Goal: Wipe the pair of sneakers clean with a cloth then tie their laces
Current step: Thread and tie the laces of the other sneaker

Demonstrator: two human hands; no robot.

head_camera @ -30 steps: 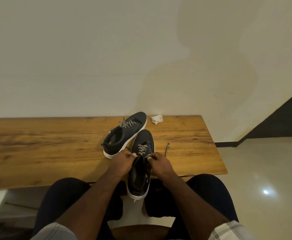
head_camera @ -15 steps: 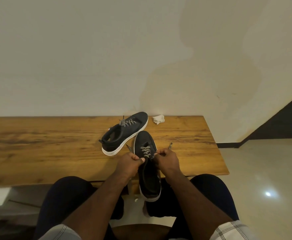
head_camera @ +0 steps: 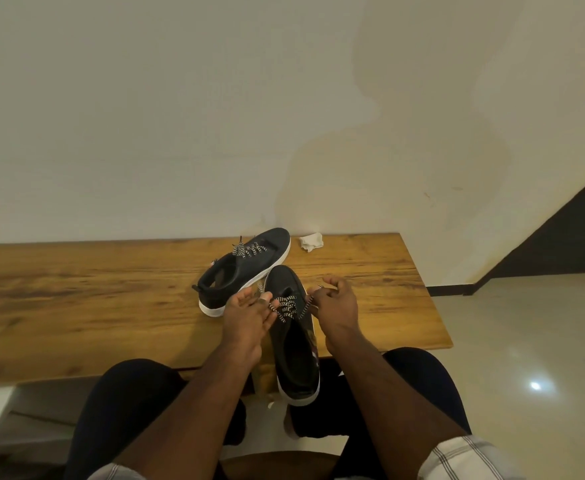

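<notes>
hands farther apart, laces taut

near sneaker overhanging table edge, far sneaker behind-left; cloth behind

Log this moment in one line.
stage: lacing near sneaker | left hand and right hand: each pinching a lace end | cloth: on table

We see a long wooden table against a pale wall. Near its right end, a black white-soled sneaker overhangs the near edge; our left hand and right hand pinch its black-and-white patterned laces. A second matching sneaker lies just beyond, a crumpled white cloth far behind.
</notes>
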